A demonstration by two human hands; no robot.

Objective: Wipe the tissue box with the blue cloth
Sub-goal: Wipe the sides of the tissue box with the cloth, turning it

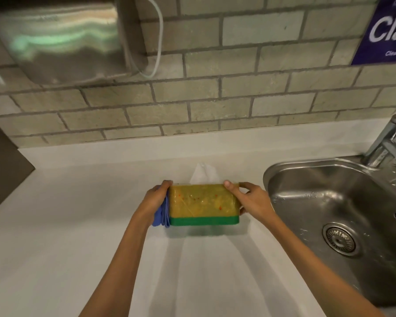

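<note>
Wiping looks underway: the left hand (pixel 154 200) presses the bunched blue cloth (pixel 164 213) against the tissue box (pixel 204 202) end, the right hand (pixel 249 199) grips the opposite end, and the long faces probably remain.

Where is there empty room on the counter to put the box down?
The white countertop is bare left of the left hand, out to the dark panel, and behind the yellow-and-green tissue box up to the brick wall. Right is crowded: the right hand and steel sink.
</note>
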